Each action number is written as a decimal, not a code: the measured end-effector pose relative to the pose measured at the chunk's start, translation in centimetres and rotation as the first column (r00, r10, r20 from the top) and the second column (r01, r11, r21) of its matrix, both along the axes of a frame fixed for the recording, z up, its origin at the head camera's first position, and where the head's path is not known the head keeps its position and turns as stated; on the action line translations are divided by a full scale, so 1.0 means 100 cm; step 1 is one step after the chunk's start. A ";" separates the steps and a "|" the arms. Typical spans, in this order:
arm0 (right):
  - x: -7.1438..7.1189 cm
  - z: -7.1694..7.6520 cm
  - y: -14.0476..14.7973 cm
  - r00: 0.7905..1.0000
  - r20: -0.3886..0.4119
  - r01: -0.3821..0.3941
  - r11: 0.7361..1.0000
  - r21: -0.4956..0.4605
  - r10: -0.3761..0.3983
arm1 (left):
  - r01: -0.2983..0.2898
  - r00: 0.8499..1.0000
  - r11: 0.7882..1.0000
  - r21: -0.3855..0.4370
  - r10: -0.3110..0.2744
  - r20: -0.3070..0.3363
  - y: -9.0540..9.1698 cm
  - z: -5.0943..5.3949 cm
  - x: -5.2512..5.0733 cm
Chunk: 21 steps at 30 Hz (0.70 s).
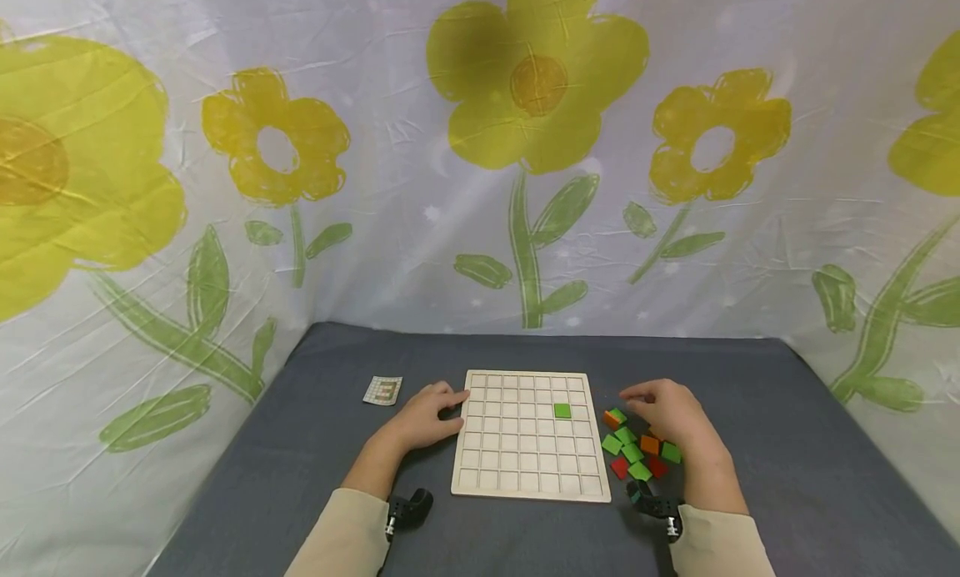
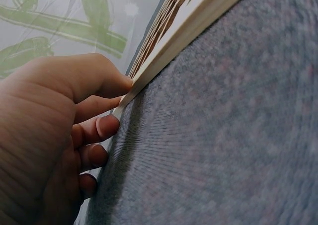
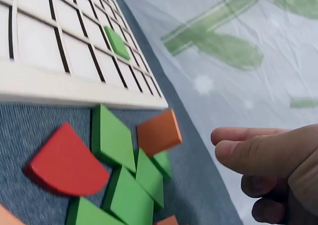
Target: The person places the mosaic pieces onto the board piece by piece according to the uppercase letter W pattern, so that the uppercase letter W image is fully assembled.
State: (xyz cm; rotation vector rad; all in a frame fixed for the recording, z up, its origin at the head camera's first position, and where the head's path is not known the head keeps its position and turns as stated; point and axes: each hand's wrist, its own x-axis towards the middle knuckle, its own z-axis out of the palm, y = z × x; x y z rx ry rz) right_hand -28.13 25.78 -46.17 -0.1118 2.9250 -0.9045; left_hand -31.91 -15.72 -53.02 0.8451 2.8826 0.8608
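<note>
A wooden grid board lies flat on the table. One green square tile sits in a cell toward its upper right, seen also in the right wrist view as a green tile. My left hand touches the board's left edge with thumb and index finger; in the left wrist view the other fingers are bent below the rim. My right hand hovers above the loose pieces, right of the board. Its thumb and index finger lie close together, with no piece visible between them.
Right of the board lies a loose pile: several green tiles, orange tiles and red pieces, one with a rounded edge. A small printed grid card lies left of the board. Flower-printed fabric hangs around the dark table.
</note>
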 end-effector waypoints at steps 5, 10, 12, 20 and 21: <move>-0.002 -0.004 0.006 0.999 0.039 0.000 0.999 0.034 -0.002 | 0.003 1.000 1.000 0.007 -0.003 0.007 -0.001 -0.001 -0.001; -0.003 -0.007 0.006 0.997 0.070 -0.039 0.999 -0.021 0.040 | 0.001 1.000 1.000 0.003 -0.001 0.006 0.000 -0.001 -0.001; -0.004 -0.009 0.004 0.996 0.075 -0.052 0.997 -0.064 0.057 | -0.003 1.000 1.000 0.005 0.003 0.007 0.000 -0.001 0.000; -0.006 -0.013 -0.008 0.985 0.091 -0.131 0.979 -0.158 0.146 | -0.016 1.000 1.000 0.009 0.015 0.015 0.001 0.000 0.000; -0.006 -0.013 -0.009 0.984 0.092 -0.138 0.978 -0.155 0.153 | -0.017 1.000 1.000 0.007 0.017 0.015 0.001 0.000 0.000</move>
